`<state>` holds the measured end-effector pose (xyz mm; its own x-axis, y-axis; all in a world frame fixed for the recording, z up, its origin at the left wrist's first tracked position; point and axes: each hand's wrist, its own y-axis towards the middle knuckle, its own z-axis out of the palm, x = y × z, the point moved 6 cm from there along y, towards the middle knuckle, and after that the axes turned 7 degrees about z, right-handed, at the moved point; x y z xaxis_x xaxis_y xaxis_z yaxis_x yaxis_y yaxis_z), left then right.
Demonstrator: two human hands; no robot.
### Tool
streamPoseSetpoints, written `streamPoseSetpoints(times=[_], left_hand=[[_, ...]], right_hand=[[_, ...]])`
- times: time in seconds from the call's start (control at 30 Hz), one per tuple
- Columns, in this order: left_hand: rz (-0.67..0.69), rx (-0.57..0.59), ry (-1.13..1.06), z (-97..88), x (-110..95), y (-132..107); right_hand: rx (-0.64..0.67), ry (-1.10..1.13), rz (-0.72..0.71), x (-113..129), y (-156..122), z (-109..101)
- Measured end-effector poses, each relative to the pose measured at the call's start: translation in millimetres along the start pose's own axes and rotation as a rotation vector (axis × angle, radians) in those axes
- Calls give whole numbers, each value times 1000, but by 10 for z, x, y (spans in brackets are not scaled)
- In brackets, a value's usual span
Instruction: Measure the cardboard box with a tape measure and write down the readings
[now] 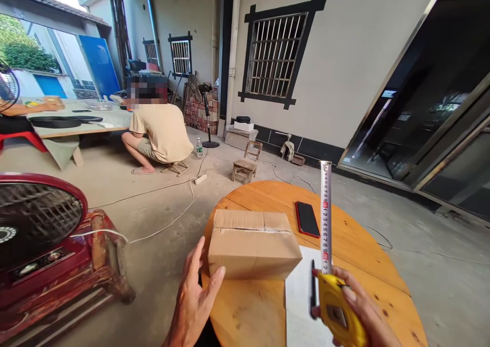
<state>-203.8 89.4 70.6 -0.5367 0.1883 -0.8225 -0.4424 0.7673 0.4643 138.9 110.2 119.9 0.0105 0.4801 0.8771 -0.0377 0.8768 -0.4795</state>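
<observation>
A closed brown cardboard box [254, 250] sits on the round wooden table [260, 311]. At its left near corner is my left hand [197, 291], thumb and fingers spread apart; whether it touches the cardboard I cannot tell. My right hand [367, 306] grips a yellow tape measure [339, 308], with a length of its numbered blade [325, 214] drawn out and pointing up and away. Under the tape measure lies a white sheet of paper [300, 291], with a black pen [313, 288] by my right fingers. Beyond them rests a phone [307, 218] with a red edge.
A red fan [38, 234] stands on a worn wooden stand to the left. A small wooden chair [247, 163] is past the table. One person [163, 127] squats by a long table [95, 125]; another's arm shows at far left. Cables [168, 229] cross the floor.
</observation>
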Motion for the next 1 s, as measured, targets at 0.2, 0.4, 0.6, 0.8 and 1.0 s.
streamPoseSetpoints(times=[0.2, 0.4, 0.6, 0.8, 1.0], left_hand=[[-143, 124, -125, 153, 203, -100], [-156, 151, -102, 185, 142, -59], [-34, 55, 92, -99, -73, 140], [172, 98, 144, -127, -254, 261], [269, 72, 132, -89, -233, 189]], right_hand=[[148, -76, -89, 25, 289, 360], [185, -19, -79, 69, 216, 439], [202, 143, -101, 403, 139, 516], [198, 183, -144, 771, 171, 609], [482, 118, 190, -52, -21, 753]])
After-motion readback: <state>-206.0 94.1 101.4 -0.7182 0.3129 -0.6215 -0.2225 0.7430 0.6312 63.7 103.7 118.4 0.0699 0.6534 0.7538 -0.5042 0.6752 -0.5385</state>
